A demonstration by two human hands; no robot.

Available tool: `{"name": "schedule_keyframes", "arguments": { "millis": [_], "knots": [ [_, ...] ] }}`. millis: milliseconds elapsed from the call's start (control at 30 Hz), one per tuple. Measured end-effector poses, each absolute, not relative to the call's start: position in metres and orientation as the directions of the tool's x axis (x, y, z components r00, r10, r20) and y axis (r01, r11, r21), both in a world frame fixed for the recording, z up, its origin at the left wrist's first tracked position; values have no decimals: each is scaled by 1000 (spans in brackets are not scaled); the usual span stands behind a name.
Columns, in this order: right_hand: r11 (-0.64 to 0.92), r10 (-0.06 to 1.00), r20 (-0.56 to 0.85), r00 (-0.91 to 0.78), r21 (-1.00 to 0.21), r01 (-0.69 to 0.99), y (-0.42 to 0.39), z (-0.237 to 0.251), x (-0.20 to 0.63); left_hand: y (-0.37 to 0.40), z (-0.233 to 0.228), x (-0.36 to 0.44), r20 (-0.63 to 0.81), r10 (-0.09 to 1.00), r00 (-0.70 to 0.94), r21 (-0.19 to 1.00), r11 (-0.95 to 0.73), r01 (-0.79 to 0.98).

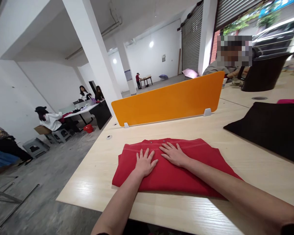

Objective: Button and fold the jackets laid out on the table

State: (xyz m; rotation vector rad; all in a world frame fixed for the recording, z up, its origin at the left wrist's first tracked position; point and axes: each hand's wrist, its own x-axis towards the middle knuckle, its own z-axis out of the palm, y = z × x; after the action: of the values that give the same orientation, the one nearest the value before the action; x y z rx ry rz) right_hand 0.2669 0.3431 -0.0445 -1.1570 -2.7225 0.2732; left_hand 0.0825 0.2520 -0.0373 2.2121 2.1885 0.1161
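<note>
A folded red garment point(201, 163) with white stitching lies on the light wooden table point(98, 176) in front of me. My left hand point(144, 161) rests flat on it, fingers spread, near its left half. My right hand point(174, 154) lies flat beside it, palm down, close to the garment's far edge where small metal snaps show. Neither hand holds anything.
An orange divider panel point(169, 99) stands across the table behind the garment. A black cloth point(269, 127) lies at the right. A seated person point(222, 67) is beyond the divider. Several people work at tables at the far left, with grey stools point(35, 147) on the floor.
</note>
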Motion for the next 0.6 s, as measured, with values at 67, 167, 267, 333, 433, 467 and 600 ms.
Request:
{"name": "schedule_keyframes", "arguments": {
  "millis": [67,167,267,333,433,467,600],
  "knots": [
    [717,692,113,-713,-228,659,323,-43,268,250,-42,84,40,999,3,77,-7,997],
    [768,631,139,-763,-249,590,294,-50,270,250,-45,84,45,999,17,76,-20,997],
    [752,643,122,-756,-292,591,280,-53,274,251,-42,86,45,999,14,66,-17,998],
    [745,641,100,-761,-319,585,277,-48,279,248,-39,86,44,999,6,69,-9,998],
    [759,612,84,-786,-341,555,270,-39,296,234,-38,82,24,999,25,79,-27,997],
    [768,601,86,-795,-339,544,267,-39,304,227,-38,78,20,999,35,74,-37,997],
    [781,585,73,-808,-316,538,256,-48,334,191,-40,53,49,999,9,7,-10,1000]
  ]
}}
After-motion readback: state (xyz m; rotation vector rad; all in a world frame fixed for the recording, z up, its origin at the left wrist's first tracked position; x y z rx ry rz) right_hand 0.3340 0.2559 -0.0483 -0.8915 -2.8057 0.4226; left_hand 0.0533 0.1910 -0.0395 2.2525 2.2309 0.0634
